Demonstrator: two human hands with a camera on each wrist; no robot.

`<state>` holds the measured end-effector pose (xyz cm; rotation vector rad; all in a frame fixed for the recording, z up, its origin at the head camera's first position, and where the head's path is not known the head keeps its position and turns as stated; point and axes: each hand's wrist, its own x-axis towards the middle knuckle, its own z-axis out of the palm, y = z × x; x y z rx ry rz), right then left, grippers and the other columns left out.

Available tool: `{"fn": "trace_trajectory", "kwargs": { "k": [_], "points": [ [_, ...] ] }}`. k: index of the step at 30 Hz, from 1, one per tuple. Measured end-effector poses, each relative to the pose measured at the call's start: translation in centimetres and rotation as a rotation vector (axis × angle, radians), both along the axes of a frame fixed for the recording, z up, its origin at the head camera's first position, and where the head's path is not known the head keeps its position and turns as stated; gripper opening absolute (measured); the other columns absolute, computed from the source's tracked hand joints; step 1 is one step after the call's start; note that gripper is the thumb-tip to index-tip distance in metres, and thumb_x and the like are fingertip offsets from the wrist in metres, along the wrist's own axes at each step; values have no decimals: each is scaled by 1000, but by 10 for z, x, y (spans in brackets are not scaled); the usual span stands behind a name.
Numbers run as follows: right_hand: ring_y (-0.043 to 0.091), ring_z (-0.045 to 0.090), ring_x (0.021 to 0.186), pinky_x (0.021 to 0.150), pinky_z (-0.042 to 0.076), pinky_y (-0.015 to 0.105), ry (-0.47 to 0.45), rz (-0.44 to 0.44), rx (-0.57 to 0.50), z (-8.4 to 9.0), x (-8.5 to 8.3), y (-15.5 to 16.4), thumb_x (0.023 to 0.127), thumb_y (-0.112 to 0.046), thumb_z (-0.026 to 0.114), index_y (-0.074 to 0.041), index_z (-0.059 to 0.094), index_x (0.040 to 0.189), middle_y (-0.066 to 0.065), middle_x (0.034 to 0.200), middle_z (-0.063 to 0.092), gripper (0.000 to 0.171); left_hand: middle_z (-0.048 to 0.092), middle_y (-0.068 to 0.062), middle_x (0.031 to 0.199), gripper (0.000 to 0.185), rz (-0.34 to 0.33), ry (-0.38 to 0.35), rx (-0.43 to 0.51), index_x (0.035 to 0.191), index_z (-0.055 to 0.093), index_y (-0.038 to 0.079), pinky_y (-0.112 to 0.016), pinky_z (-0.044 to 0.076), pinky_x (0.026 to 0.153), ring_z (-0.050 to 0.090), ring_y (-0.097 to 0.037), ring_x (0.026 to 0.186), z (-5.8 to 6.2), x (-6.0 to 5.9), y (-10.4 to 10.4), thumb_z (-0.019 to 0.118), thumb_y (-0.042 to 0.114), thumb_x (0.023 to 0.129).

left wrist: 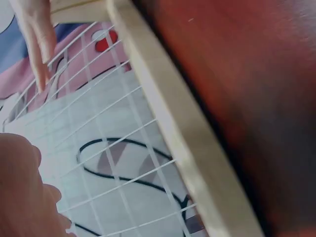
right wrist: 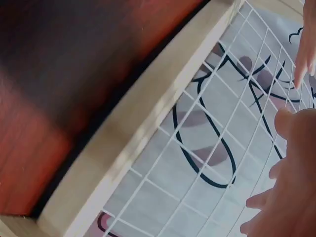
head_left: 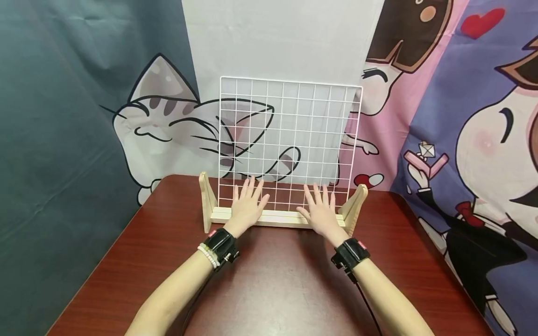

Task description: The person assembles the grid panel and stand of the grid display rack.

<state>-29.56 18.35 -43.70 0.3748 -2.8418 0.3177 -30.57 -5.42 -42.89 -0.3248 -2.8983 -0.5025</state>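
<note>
A white wire grid panel [head_left: 290, 135] stands upright in a pale wooden stand [head_left: 281, 217] on a dark red table [head_left: 269, 280]. My left hand [head_left: 248, 203] lies flat with straight, spread fingers over the stand's base bar and against the grid's lower left part. My right hand [head_left: 320, 207] lies the same way at the lower right. Both wrists wear black camera straps. In the left wrist view the grid [left wrist: 108, 148] and the stand's bar [left wrist: 177, 133] show close up, with my right hand's fingers [left wrist: 39, 34] at the top left. The right wrist view shows the grid [right wrist: 222, 138], bar [right wrist: 143, 118] and my right hand [right wrist: 291, 187].
Cartoon cloth backdrops hang behind the table: a grey cat [head_left: 168, 116] on the left, pink and purple figures [head_left: 462, 116] on the right. The stand's triangular end pieces [head_left: 206, 200] rise at both sides. Bare tabletop lies in front of the stand.
</note>
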Motion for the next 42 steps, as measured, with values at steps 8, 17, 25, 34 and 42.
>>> {"fn": "trace_trajectory", "kwargs": {
  "k": [8, 17, 25, 34, 42],
  "points": [
    [49, 12, 146, 117, 8, 65, 2, 29, -11, 40, -13, 12, 97, -44, 53, -18, 16, 156, 24, 157, 23, 74, 17, -13, 162, 65, -34, -11, 116, 157, 11, 23, -54, 8, 122, 16, -31, 151, 45, -17, -13, 35, 49, 102],
    [48, 48, 122, 96, 37, 65, 90, 8, -128, 75, -20, 58, 93, -26, 60, -10, 24, 152, 29, 131, 52, 71, 58, -21, 133, 53, -29, -34, 347, 147, 38, 10, -51, 47, 99, 60, -37, 116, 87, -25, -68, 47, 32, 100],
    [51, 40, 126, 100, 29, 66, 140, -63, -286, 93, -28, 94, 93, -18, 56, -3, 38, 142, 30, 138, 45, 54, 55, -23, 132, 40, -28, 2, 369, 130, 53, 0, -51, 42, 104, 53, -38, 120, 107, -50, -103, 45, 24, 99],
    [44, 41, 132, 107, 37, 50, -62, -147, -657, 99, -51, 133, 100, -24, 47, 6, 37, 138, 32, 140, 42, 49, 51, -25, 137, 44, 59, -156, 528, 135, 48, -2, -47, 40, 107, 49, -38, 126, 97, -74, -137, 43, 26, 101],
    [1, 52, 86, 71, 43, 13, -226, -174, -829, 76, -57, 164, 103, -34, 37, 8, 30, 142, 22, 125, 47, 57, 42, -23, 148, 56, 40, -461, 865, 149, 30, 0, -41, 36, 114, 62, -14, 112, 63, -94, -173, 38, 32, 105]
  ]
}}
